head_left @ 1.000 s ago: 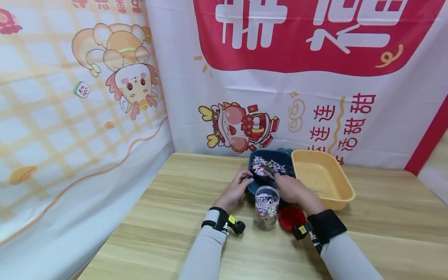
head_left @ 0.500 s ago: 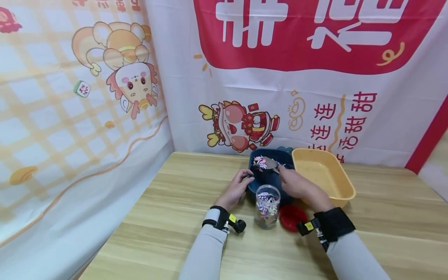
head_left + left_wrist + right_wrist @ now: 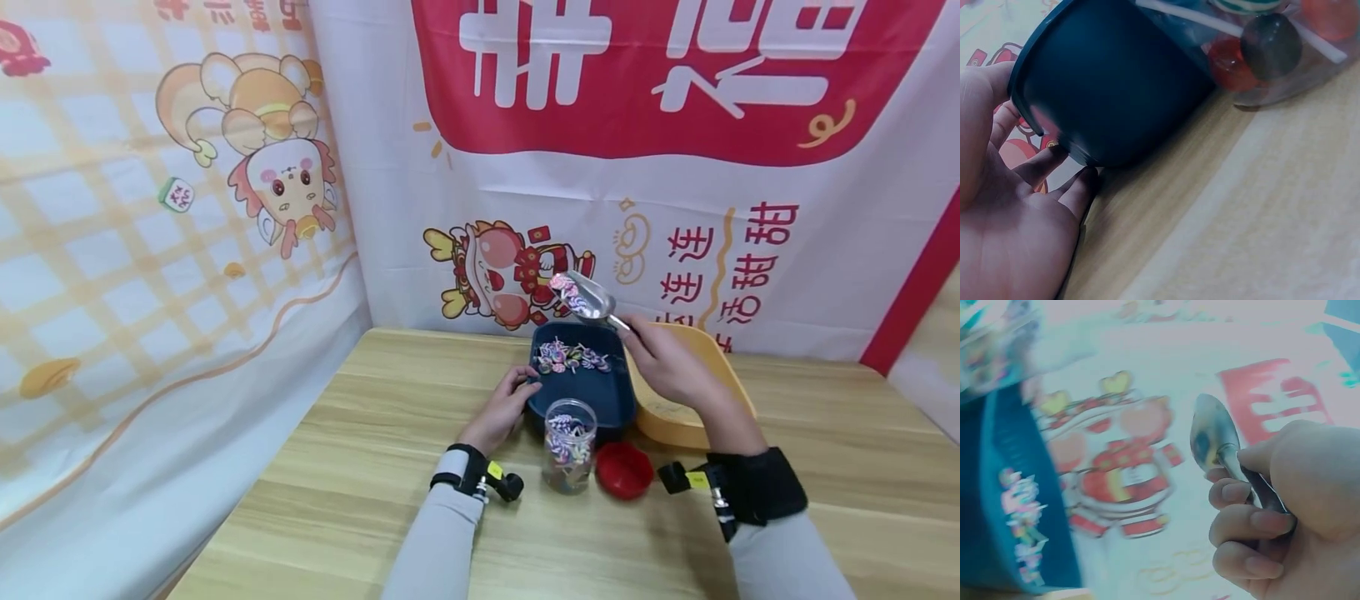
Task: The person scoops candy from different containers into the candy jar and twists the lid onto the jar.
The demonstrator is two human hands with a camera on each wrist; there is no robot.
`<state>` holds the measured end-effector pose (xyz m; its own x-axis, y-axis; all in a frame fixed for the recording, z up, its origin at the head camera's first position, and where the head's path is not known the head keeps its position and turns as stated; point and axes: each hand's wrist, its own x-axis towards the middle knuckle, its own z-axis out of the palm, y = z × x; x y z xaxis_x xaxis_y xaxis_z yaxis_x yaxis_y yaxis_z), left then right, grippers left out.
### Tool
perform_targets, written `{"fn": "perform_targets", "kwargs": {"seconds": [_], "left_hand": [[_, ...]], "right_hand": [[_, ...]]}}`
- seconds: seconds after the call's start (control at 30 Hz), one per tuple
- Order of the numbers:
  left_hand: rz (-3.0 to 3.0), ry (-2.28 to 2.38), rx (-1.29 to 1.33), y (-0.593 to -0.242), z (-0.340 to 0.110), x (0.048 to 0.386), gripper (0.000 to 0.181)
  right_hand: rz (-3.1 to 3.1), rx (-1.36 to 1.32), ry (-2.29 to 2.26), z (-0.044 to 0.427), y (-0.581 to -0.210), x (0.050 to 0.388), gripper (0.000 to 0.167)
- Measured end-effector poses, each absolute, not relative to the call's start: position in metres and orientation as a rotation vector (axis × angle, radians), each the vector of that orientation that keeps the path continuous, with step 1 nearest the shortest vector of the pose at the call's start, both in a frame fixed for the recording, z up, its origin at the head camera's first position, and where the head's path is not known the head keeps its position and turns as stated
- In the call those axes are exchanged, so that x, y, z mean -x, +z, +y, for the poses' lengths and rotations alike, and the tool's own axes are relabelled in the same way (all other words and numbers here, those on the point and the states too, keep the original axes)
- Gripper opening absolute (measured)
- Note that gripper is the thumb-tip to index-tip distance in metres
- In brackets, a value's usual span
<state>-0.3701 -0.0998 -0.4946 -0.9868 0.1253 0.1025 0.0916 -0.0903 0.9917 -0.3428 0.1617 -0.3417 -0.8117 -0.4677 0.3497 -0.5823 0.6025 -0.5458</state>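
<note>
My right hand [image 3: 663,362] grips the handle of a metal scoop [image 3: 595,300], raised above the blue bin. Several small swirl lollipops [image 3: 567,292] lie in its bowl. In the right wrist view the fingers [image 3: 1250,522] curl round the scoop's handle. My left hand [image 3: 502,412] holds the left side of the blue bin [image 3: 588,402], whose far half bears more lollipops [image 3: 570,357]. Seen from the left wrist, the thumb is at the bin's rim and the fingertips touch its outer wall [image 3: 1110,81]. A clear jar [image 3: 570,471], partly filled with lollipops, stands before the bin.
To the right of the blue bin sits a yellow bin [image 3: 667,425], partly behind my right forearm. A red lid [image 3: 625,472] lies on the wooden table [image 3: 360,467] beside the jar. A printed cloth [image 3: 465,183] hangs behind the table.
The right hand has lifted the scoop with lollipops out of the blue bin, up and to the right. My left hand stays on the bin; the jar and lid have not moved.
</note>
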Motion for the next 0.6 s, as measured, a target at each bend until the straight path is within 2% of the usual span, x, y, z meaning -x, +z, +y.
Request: {"fn": "perform_targets", "kwargs": {"seconds": [0.23,0.43,0.6], "left_hand": [[2.096,2.276,-0.235,-0.503,-0.100,0.368,0.023],[2.101,2.240,-0.216,-0.503,-0.100,0.369,0.028],[2.123,2.236,-0.247,-0.496,-0.101,0.374,0.033]], "right_hand": [[-2.526,-0.955,0.991,0.178,-0.312,0.307,0.031],[-2.501,-1.027,0.911,0.201,-0.291,0.277,0.026],[-2.668,-0.989,0.860,0.222,-0.273,0.255,0.033]]}}
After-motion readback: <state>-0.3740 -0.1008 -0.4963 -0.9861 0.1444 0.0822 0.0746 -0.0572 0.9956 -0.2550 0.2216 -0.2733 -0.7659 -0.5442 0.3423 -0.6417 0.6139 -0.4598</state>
